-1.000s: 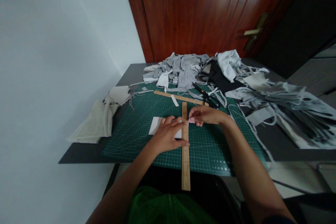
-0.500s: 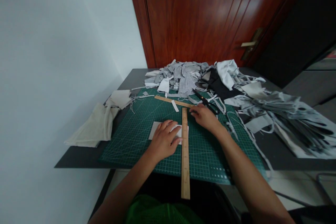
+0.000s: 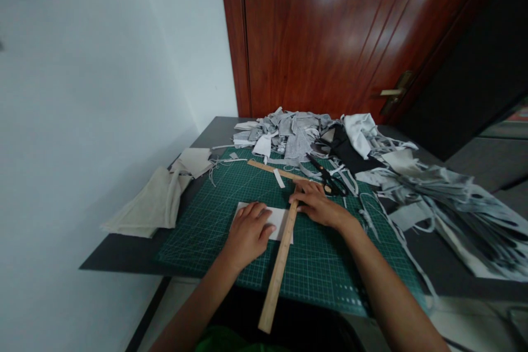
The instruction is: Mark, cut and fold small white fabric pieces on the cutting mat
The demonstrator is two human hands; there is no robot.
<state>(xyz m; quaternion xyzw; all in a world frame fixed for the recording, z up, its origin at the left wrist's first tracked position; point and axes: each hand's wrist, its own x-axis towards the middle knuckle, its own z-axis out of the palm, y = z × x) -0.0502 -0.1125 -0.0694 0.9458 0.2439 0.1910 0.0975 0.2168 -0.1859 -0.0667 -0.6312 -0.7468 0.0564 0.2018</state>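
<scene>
My left hand (image 3: pixel 248 231) lies with its fingers spread on a white rectangular piece (image 3: pixel 277 219), paper or cloth, on the green cutting mat (image 3: pixel 214 214). A wooden ruler (image 3: pixel 278 269) slants across the right end of that piece, its near end jutting past the mat's front edge. At its far end my right hand (image 3: pixel 315 203) grips the ruler, thumb on the left edge and fingers over the top. A second wooden ruler (image 3: pixel 268 168) lies crosswise just beyond, partly hidden by my right hand. Close by are a small white strip (image 3: pixel 279 178) and black scissors (image 3: pixel 330 180).
Grey and white fabric scraps (image 3: pixel 289 132) are heaped at the back of the dark table (image 3: pixel 124 253). Folded cream cloth (image 3: pixel 148 203) sits at the left. Stacked grey fabric (image 3: pixel 466 209) and loose strips lie on the right. A wooden door (image 3: pixel 309 38) stands behind.
My right hand has come nearer and left, onto the ruler's far end. The ruler has turned from nearly straight to slanting, its near end moving left. My left hand stays on the white piece.
</scene>
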